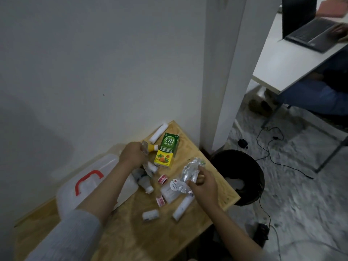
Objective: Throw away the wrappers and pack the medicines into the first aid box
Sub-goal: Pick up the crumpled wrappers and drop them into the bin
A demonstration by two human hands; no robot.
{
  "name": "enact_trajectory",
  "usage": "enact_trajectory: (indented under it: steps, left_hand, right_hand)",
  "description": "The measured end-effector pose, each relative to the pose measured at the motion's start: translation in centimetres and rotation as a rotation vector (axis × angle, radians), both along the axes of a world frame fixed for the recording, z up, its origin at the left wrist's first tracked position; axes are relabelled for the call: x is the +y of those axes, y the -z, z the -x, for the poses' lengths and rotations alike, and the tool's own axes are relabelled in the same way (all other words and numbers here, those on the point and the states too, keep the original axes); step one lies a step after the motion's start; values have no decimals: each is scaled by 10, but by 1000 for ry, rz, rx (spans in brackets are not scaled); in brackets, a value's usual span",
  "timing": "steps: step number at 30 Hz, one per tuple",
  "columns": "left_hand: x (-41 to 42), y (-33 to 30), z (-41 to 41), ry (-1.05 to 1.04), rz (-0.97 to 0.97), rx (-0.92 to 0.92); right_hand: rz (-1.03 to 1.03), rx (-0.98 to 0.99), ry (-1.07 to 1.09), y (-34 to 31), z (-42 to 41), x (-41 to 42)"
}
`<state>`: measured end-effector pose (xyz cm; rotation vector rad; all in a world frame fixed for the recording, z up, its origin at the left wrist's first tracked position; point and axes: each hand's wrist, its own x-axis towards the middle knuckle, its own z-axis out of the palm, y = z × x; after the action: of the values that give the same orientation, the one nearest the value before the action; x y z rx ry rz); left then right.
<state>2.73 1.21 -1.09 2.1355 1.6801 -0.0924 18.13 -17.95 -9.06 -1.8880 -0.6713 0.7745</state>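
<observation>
My right hand [202, 182] grips crumpled silver foil wrappers [190, 171] above the wooden table [143, 236], near its right edge. My left hand [132, 154] is closed on a clear plastic wrapper [145, 148] by the green and yellow OB herbal box [166, 150]. The translucent first aid box [94, 185] with a red handle lies shut on the left, partly under my left forearm. Loose on the table are small white bottles [146, 182], red and white rolls [162, 179], a white tube [182, 208], another white tube [159, 133] and a small jar [150, 215].
A black bin [241, 166] stands on the floor right of the table, with white waste inside. A white pillar [222, 72] rises behind it. At the far right a seated person works on a laptop [310, 32] at a white desk. Cables lie on the floor.
</observation>
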Motion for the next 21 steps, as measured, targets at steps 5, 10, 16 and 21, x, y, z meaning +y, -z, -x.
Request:
enact_trajectory:
  steps: [5,10,16,21]
  left_hand:
    - [-15,-23,10,-62,-192,-179]
    - [-39,-53,-15,-73,-306,-343]
    - [-65,-31,-116,146,-141,-445]
    - [-87,25,-209,297,83,-339]
  right_hand:
    - [-62,81,16,-8,-14,-2]
    - [-108,149,95,-8,-45,-15]
    - [-13,141,252,-2,-102,-44]
    - [118,156,242,19,-148,-59]
